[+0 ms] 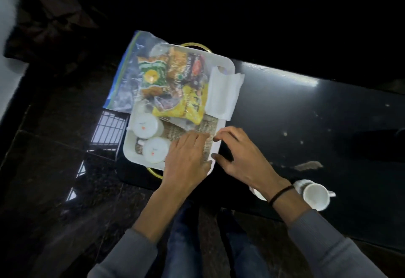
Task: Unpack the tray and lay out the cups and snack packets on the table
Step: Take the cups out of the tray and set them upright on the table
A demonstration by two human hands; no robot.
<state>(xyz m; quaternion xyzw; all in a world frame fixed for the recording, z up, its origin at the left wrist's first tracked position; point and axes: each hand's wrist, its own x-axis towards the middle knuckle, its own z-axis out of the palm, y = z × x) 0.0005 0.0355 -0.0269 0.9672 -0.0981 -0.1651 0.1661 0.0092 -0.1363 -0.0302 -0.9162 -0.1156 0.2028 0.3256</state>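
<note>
Tray (228,65) mostly full, only one cup (315,196) out so far

It sat at the left end of the worktop (306,124), with two cups (147,124) upside down and the bag of snack packets (171,80) inside. The lone cup was by the near edge. Left hand (186,159) lay flat on the tray's mat (207,131), probably steadying it. Right hand (238,157) was spread loose at the rim, holding nothing, I'd guess lining up the next grab.
</note>
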